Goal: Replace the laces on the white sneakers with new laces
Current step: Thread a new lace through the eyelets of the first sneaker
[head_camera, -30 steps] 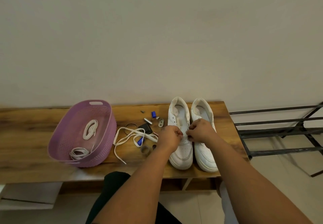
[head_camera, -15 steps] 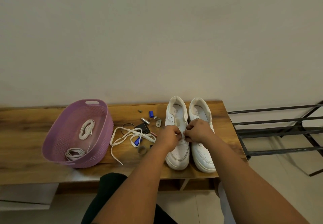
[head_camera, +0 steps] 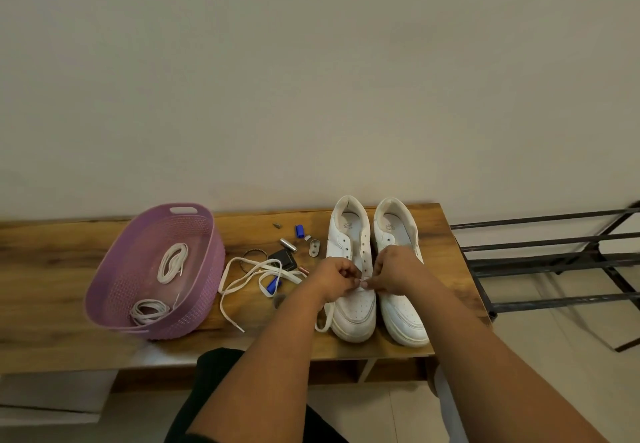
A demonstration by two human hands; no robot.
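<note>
Head view shows the left hand (head_camera: 334,278) and right hand (head_camera: 393,271) pinched together on a white lace (head_camera: 325,318) over the left sneaker (head_camera: 353,307), probably feeding its lowest eyelets, while spare laces (head_camera: 172,262) wait in the purple basket (head_camera: 194,307).

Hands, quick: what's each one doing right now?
Left hand: closed, pinching the lace at the left sneaker.
Right hand: closed, pinching the same lace.

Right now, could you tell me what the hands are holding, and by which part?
Both hands, left and right, pinch a white lace over the left sneaker near its lower eyelets; the exact part is hidden by the fingers.
</note>
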